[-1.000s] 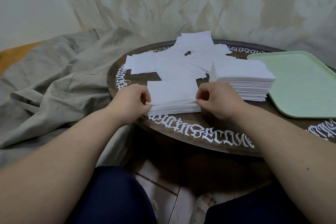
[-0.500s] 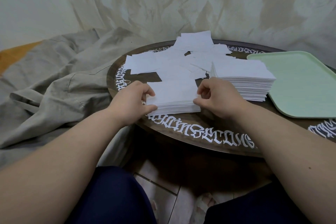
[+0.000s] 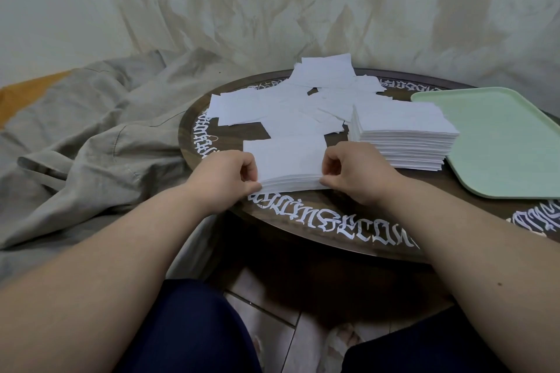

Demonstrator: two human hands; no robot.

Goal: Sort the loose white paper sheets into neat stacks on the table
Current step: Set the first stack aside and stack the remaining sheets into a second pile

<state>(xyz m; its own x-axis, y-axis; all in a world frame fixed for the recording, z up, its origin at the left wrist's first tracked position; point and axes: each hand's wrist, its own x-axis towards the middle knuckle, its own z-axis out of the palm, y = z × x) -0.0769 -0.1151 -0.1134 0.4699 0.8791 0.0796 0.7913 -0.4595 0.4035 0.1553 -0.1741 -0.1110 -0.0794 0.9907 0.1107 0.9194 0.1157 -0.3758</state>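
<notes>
Paper this thin is light, limp and slippery, so the small stack (image 3: 288, 165) at the worktop's (image 3: 333, 221) near edge is best squeezed at its short sides, where the left hand (image 3: 225, 174) and right hand (image 3: 356, 171) pinch it with curled fingers.

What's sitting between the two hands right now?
The small paper stack, at the table's near edge. The left hand and right hand pinch its near corners, as the head view shows.
</notes>
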